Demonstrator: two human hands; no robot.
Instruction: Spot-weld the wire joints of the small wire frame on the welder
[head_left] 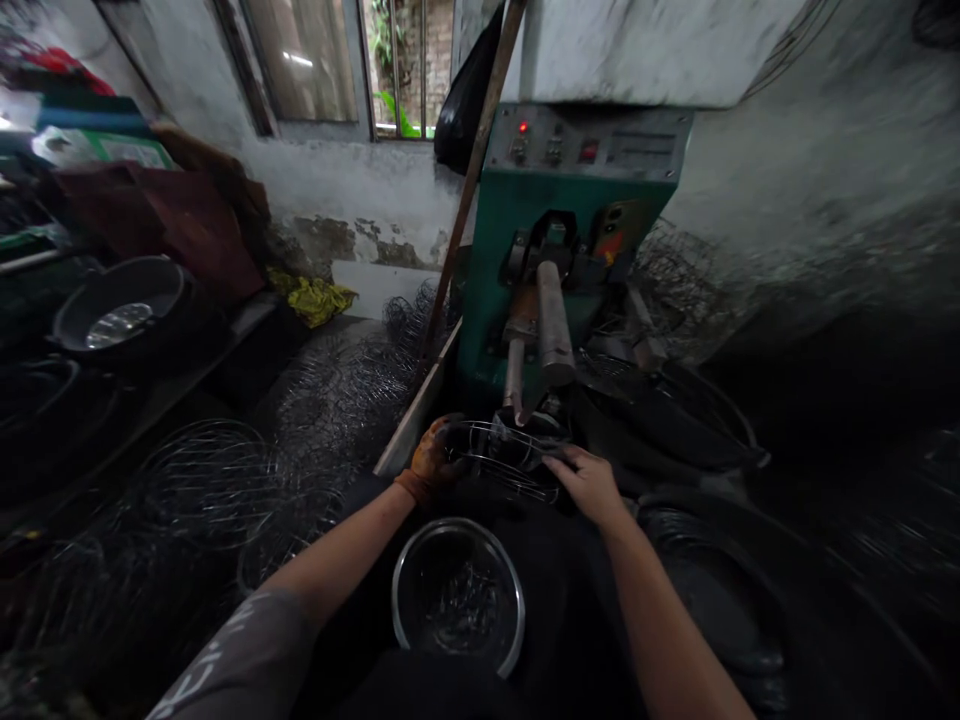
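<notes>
Wire frame [501,458] lies flat, long axis left to right, directly under the horizontal steel arm [553,322] of the green machine [525,215]. Left hand [433,458], in an orange glove, clenched on the frame's left rim; right hand [589,485], bare, closed over its right edge. Both equally near. Steel bowl [457,598] sits below, toward the person

A small metal workshop: green machine [570,250] with switches, heaps of wire rings [210,480], grimy peeling walls [360,200].
</notes>
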